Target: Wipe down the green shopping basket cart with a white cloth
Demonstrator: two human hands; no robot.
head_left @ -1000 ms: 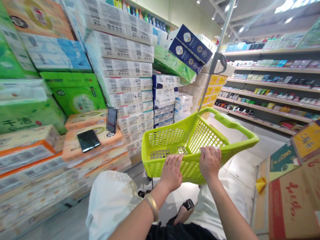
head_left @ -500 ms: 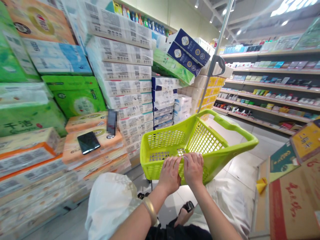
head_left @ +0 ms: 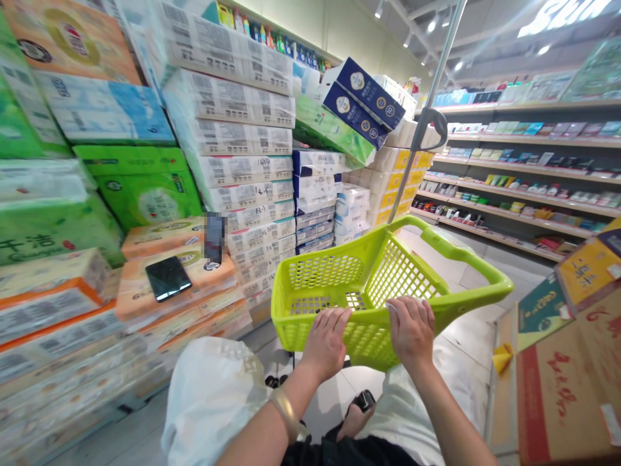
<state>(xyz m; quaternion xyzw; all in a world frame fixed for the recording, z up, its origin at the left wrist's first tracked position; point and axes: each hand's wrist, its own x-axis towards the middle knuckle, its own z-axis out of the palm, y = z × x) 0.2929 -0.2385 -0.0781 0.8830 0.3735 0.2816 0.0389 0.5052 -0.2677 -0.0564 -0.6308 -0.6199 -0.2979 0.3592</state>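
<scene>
A lime-green shopping basket [head_left: 315, 275] with perforated walls stands in front of my knees, its big loop handle [head_left: 485, 278] pointing right. No goods show inside it. My left hand [head_left: 326, 343] has its fingers hooked over the near rim, and a gold bangle [head_left: 285, 413] circles that wrist. Further right along the same rim, my right hand [head_left: 412, 330] curls its fingers over the edge. Something small and whitish shows by its fingertips; I cannot tell what it is. Both palms are hidden from view.
Stacked tissue packs [head_left: 242, 139] rise on the left and behind the basket. A black phone [head_left: 168, 278] lies on orange packs. A metal pole [head_left: 422, 123] with a grey hook stands behind the basket. Cartons [head_left: 567, 388] crowd the right side; stocked shelves [head_left: 528, 181] lie beyond.
My right hand has slid right along the rim, away from the left hand, which stays nearly in place. The basket's handle end has shifted slightly right.
</scene>
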